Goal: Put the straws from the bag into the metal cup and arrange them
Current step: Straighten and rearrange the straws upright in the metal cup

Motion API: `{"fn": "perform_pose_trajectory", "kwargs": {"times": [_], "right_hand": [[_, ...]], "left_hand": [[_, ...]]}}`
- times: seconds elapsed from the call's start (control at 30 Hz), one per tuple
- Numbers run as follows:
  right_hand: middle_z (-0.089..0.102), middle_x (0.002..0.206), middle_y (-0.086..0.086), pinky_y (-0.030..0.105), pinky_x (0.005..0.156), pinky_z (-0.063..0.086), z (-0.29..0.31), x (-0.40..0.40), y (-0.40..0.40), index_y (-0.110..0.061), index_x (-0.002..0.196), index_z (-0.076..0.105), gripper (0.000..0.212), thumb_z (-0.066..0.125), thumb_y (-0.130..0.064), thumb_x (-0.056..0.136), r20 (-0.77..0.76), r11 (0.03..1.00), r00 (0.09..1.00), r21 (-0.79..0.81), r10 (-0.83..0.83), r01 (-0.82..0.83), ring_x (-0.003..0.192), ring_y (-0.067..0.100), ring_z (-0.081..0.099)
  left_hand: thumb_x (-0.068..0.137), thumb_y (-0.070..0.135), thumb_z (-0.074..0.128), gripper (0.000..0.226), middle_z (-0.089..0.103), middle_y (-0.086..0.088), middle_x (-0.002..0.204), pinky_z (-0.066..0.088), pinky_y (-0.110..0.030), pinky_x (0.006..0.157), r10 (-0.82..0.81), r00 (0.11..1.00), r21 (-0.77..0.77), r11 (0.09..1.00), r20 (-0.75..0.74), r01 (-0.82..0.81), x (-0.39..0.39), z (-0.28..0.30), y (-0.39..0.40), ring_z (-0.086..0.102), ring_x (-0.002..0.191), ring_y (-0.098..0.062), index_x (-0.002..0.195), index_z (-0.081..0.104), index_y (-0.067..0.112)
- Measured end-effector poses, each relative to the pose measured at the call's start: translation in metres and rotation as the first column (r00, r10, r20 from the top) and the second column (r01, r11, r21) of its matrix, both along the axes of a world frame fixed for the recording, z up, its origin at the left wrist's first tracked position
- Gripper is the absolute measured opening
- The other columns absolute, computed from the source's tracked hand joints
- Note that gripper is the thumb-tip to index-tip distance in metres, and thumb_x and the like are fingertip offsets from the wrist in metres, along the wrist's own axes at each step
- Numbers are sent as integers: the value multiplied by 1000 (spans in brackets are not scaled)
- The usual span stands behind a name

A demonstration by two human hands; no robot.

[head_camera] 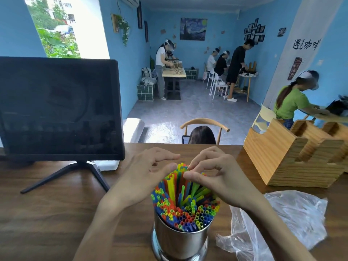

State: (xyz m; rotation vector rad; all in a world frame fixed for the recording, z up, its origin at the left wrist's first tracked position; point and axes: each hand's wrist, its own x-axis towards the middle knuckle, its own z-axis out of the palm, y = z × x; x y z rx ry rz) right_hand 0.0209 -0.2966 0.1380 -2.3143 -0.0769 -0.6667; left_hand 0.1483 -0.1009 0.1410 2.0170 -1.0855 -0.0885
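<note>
The wooden surface [56, 213] carries a dark monitor [58, 108] far left, a wooden organizer [278, 159] far right and the crumpled plastic bag [293, 221] near right. The metal cup [180, 240] stands near centre, packed with coloured straws [185, 204]. The left hand [143, 176] rests relaxed fingers against the straws' far-left side; the right hand [216, 178] pinches straw tips between thumb and forefinger.

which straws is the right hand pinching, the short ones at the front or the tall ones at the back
The tall back straws: the right hand pinches their raised tips, while the front ones sit lower, untouched.
</note>
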Motion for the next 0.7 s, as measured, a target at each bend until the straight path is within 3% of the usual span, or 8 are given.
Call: {"fn": "perform_pose_trajectory", "kwargs": {"times": [0.13,0.27,0.37,0.47,0.7], "right_hand": [[72,96,-15,24,80,50,4,1,-7,-31,88,82,19,70,-46,88,-47,991,998,132,43,-36,100,13,65],[75,97,-15,20,77,55,2,10,-8,-36,101,76,22,62,-48,89,-46,946,998,318,-44,56,94,8,68],[76,94,-12,21,73,56,-3,21,-11,-30,103,76,21,60,-42,96,-142,899,989,426,-46,103,85,6,70],[76,92,-8,21,73,56,-4,29,-13,-24,103,77,22,60,-38,100,-237,904,972,416,1,100,81,4,68],[76,90,-9,22,81,53,-3,33,-12,-27,101,78,24,59,-42,99,-311,907,947,416,73,67,87,3,70]], "left_hand": [[102,40,51,25,69,27,110,50,-16,83,42,995,4,999,-96,-41,6,-5,-3,63,102,6,118,70,45],[104,37,51,23,75,17,96,52,-23,77,86,937,-3,996,-339,-92,8,-3,-13,68,86,-5,109,73,38],[94,52,60,26,77,15,86,49,-20,71,109,926,84,993,-360,-84,7,5,-18,70,79,-2,96,79,34],[86,51,71,23,77,14,80,53,-22,72,107,911,119,991,-398,-64,8,10,-22,73,78,-2,85,80,30],[80,53,77,22,77,16,83,56,-24,72,142,916,149,985,-375,-92,12,14,-26,72,83,-5,86,80,32]]}}
